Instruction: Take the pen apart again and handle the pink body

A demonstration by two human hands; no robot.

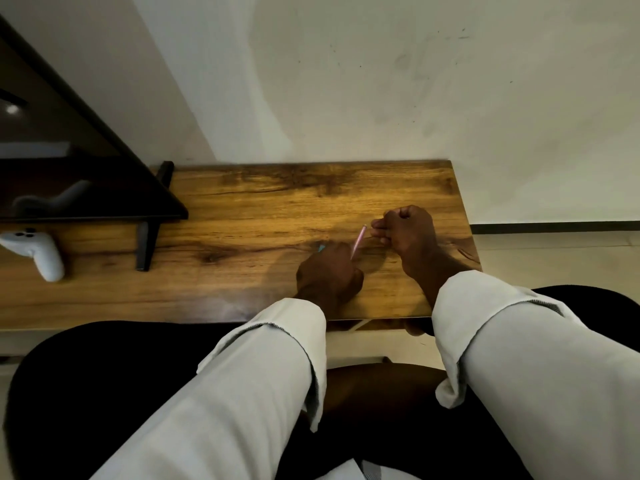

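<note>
- One thin pink pen-like stick (358, 241) is in hand, slanting up and to the right above the wooden desk top (242, 216), near that desk's right end.
- The left hand (329, 271) grips the lower end of the stick, its fingers curled round it and its knuckles turned up; the heel of the hand rests on the desk near the front edge.
- One small teal tip (321, 248) pokes out from the far side of the left hand; what it belongs to is too hidden to tell.
- The right hand (405, 233) is curled with its fingertips pinched together just beside the upper end of the stick. Something very fine may lie between those fingertips, but it is too small to make out, and whether they touch the stick cannot be told.
- Two rolled-back pale grey sleeves (485, 341) cover the forearms, which reach over the desk's front edge from the person seated below it.
- One white game controller (38, 251) lies on the desk's left part, well apart from both hands.
- One black raised stand (149, 209) with angled legs stands on the desk's left part, just beside the controller; a dark glossy screen (52, 161) sits on it.
- A pale scuffed wall (381, 81) rises behind the desk's far edge.
- A light tiled floor (554, 251) shows past the desk's right end.
</note>
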